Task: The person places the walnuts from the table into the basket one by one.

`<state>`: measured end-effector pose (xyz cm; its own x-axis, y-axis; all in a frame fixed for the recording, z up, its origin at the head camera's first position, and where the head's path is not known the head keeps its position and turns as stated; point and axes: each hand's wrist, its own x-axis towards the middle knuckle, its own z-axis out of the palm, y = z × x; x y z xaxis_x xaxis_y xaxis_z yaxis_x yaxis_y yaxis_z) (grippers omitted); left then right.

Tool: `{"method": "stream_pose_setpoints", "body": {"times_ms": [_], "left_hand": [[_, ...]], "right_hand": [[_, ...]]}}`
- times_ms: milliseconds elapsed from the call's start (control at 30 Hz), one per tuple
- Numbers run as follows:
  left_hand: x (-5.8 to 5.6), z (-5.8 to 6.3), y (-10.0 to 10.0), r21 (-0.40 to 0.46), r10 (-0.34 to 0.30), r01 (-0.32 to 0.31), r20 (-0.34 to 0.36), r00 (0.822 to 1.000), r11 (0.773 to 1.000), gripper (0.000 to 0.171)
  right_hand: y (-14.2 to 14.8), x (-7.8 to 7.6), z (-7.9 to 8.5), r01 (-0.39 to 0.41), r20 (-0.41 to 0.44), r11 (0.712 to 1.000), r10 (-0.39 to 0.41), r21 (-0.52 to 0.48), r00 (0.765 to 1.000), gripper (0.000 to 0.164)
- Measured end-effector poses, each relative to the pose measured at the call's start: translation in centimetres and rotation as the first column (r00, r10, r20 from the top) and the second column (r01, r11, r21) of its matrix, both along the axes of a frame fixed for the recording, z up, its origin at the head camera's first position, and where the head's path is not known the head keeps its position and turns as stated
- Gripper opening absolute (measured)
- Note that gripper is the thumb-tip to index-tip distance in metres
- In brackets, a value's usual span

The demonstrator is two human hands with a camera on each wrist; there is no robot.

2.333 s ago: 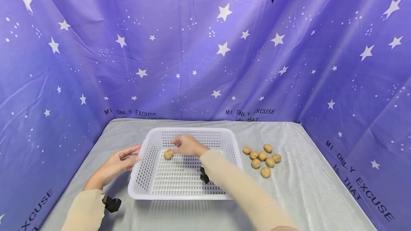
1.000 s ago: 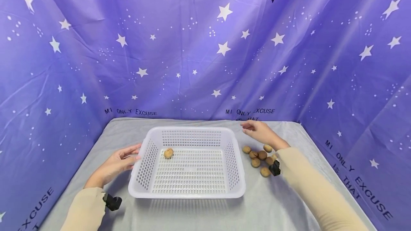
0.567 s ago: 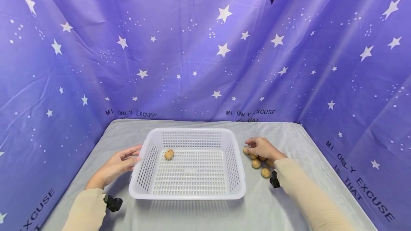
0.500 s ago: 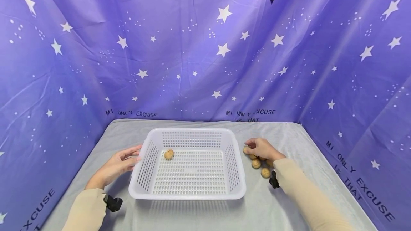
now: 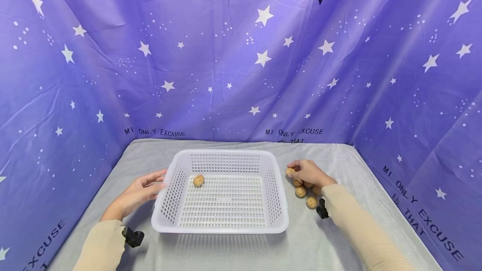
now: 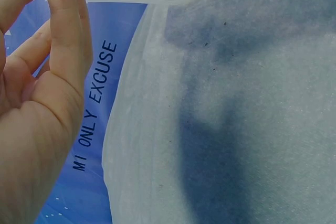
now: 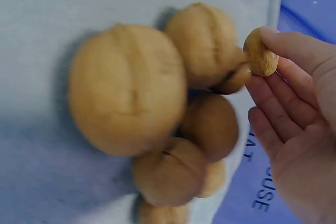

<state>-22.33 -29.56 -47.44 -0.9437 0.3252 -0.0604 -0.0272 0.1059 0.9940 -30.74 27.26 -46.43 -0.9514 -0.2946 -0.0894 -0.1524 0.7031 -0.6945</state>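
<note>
Between the thumb and fingers of my right hand [image 5: 309,172] a walnut [image 7: 261,52] is pinched, at the far left of the walnut pile. Several more walnuts [image 7: 128,90] lie together under and in front of that hand, partly hidden by it in the head view. My left hand [image 5: 136,192] has its fingertips at the left wall of a white plastic basket [image 5: 220,230]; the fingers are fairly straight and hold nothing. Inside the basket, towards its back left, sits a single walnut [image 5: 198,180].
A grey cloth [image 5: 211,254] covers the table under the basket and the pile. Purple curtains [image 5: 226,62] with white stars stand behind and on both sides. Each wrist carries a small black camera, such as the left one [image 5: 133,237].
From inside the basket, where it was beside the walnut, my right hand has crossed to the pile on the right. It has taken hold of one walnut there. My left hand has stayed put.
</note>
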Motion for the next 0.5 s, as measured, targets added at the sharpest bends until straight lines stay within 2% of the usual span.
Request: {"method": "stream_pose_setpoints", "body": {"times_ms": [133,500], "left_hand": [[0.1,0.1,0.0,-0.001,0.004,-0.004,0.007,1.0,1.0,0.065],[0.1,0.2,0.0,-0.007,0.006,-0.006,0.011,1.0,1.0,0.066]], "right_hand": [[0.1,-0.5,1.5,-0.055,-0.109,0.995,0.065,0.084,0.992,0.039],[-1.3,-0.7,6.8,-0.083,-0.241,0.992,0.103,0.092,0.965,0.038]]}}
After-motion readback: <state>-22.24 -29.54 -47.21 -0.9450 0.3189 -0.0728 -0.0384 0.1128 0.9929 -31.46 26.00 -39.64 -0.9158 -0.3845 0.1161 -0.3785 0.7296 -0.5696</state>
